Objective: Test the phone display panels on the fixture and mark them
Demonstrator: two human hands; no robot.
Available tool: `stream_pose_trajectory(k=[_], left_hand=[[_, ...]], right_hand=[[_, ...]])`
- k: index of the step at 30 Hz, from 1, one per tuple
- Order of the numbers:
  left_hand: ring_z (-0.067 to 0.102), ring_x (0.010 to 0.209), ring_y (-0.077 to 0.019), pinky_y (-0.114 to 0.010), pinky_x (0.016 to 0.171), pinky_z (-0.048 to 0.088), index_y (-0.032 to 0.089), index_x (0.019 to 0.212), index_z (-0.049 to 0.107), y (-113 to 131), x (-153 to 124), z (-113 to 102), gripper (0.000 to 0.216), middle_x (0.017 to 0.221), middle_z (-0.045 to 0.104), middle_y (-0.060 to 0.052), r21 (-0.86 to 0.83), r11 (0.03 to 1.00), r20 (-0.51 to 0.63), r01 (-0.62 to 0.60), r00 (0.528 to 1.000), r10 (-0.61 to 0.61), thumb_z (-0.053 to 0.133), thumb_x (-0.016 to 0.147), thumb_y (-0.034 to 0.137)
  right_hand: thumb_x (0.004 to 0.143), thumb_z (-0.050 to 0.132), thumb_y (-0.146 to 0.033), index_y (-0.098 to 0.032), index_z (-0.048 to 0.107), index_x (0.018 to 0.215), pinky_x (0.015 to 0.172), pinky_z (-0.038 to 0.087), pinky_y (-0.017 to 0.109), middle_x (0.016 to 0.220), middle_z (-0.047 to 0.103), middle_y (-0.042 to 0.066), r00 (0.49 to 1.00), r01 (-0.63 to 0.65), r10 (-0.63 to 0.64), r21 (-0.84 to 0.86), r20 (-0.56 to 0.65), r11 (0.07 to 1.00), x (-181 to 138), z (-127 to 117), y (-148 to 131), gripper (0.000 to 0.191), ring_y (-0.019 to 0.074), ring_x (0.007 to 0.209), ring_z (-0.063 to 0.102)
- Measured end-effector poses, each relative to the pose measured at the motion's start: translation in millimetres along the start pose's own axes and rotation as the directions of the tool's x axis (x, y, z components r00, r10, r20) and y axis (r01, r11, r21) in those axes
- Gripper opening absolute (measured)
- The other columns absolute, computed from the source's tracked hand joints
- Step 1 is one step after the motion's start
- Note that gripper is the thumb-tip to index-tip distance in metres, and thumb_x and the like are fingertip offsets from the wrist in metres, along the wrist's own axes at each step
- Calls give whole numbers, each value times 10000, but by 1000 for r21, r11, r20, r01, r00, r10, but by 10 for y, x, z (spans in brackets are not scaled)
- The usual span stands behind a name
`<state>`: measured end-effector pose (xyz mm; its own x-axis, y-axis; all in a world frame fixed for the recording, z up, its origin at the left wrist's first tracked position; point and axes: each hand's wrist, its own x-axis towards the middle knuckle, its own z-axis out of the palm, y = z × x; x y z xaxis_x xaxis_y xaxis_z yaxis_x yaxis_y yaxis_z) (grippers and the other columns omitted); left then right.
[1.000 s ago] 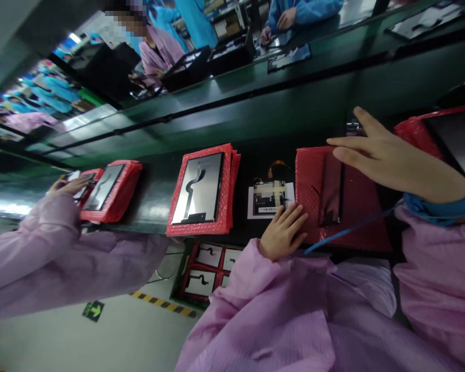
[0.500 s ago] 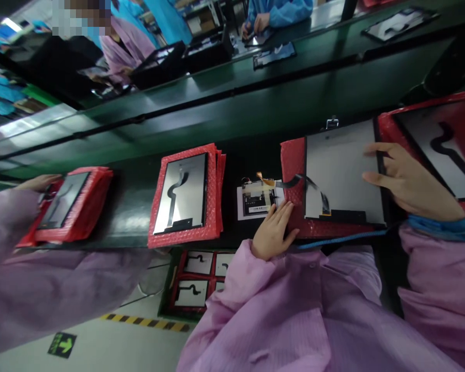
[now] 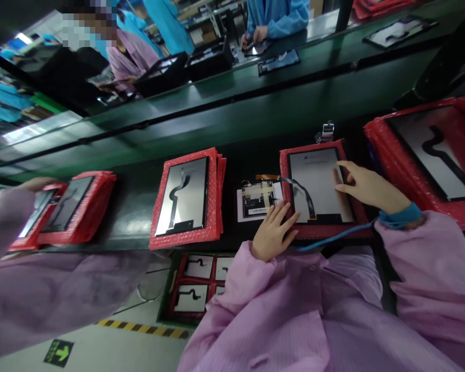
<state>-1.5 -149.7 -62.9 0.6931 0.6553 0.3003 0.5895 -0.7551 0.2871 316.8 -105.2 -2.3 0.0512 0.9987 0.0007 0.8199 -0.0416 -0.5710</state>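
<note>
A grey display panel (image 3: 313, 178) with a dark flex cable (image 3: 304, 191) lies flat on a red bubble-wrap pad (image 3: 284, 160) in front of me. My right hand (image 3: 366, 186) rests on the panel's right part, fingers stretched out and pressing down. My left hand (image 3: 273, 230) lies flat at the pad's lower left corner, fingers apart, holding nothing. Just left of the pad sits a small circuit board (image 3: 258, 199) on a white sheet, crossed by tape strips. A blue coiled wrist-strap cord (image 3: 333, 237) runs from my right cuff.
A stack of red pads topped by a panel (image 3: 186, 199) lies to the left, another stack (image 3: 434, 150) to the right. A co-worker's sleeve (image 3: 62, 289) and a stack (image 3: 67, 206) are at far left. A crate of panels (image 3: 196, 281) sits below the bench. People work across the green belt (image 3: 256, 111).
The panel, held tilted above the red pad a second ago, now lies flat on it. My right hand came down with it and rests on its surface. My left hand stayed put.
</note>
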Motion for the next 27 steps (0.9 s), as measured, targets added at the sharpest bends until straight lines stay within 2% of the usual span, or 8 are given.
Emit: stream_pose_trajectory(k=[2,4,7,11,13,17,22,27], left_hand=[[355,1565,-364,-599,1230,396,199,1483,556,14,11,-45,463,1591,493,-195,-1,1000,11,-5,1000,5,485,1060,372],[450,1507,-356,-587,1210,424,181,1409,616,22,68,-159,418,1530,549,-203,-16,999,7,-46,999,46,495,1056,369],[649,1260,-254,-472,1139,502,199,1257,680,-38,281,-430,301,1315,692,-139,-55,987,-100,-151,984,144,467,1064,287],[643,1169,-239,-434,1059,505,187,1243,649,-334,720,-668,297,1214,713,-124,-10,1000,-322,-28,946,24,419,1063,247],[638,1147,-248,-440,1069,483,153,1231,637,-522,893,-645,302,1202,715,-132,24,1000,-313,18,950,-10,418,1059,271],[650,962,-217,-423,1054,462,173,972,662,-759,998,-491,310,961,735,-75,-7,1000,-132,18,991,-19,367,1045,238],[613,866,-203,-424,1024,444,214,798,569,-784,947,-444,286,818,680,-33,-122,993,36,-3,999,8,372,1006,220],[598,817,-193,-432,1037,416,221,782,523,-764,956,-416,265,802,661,-26,-153,988,34,-26,999,31,364,995,217]], right_hand=[[883,627,-528,-176,579,1408,897,553,588,1224,643,212,991,77,-100,-227,-90,971,9,-39,-101,634,384,1085,648],[945,547,-527,-175,598,1398,1011,505,607,1315,628,215,957,257,-280,-235,-69,937,93,-29,-284,577,398,1222,597],[990,460,-556,-168,674,1286,1136,427,571,1299,675,173,856,510,-507,-1,97,860,337,138,-600,533,347,1243,604],[971,480,-566,-174,743,1073,1081,479,502,1156,732,135,770,512,-582,291,261,808,590,493,-820,483,290,1112,661],[942,533,-528,-177,749,1070,1085,479,493,1196,727,130,766,483,-583,355,273,801,603,614,-814,431,292,1152,646],[906,593,-438,-180,757,1028,1098,473,472,1214,721,122,775,470,-588,411,232,781,526,672,-734,329,284,1198,626],[856,606,-331,-185,705,958,979,507,437,1089,729,108,796,467,-573,406,194,786,503,651,-755,203,249,1028,649],[815,558,-265,-203,619,866,817,474,337,916,694,59,839,437,-524,394,144,809,498,706,-815,100,188,836,593]])
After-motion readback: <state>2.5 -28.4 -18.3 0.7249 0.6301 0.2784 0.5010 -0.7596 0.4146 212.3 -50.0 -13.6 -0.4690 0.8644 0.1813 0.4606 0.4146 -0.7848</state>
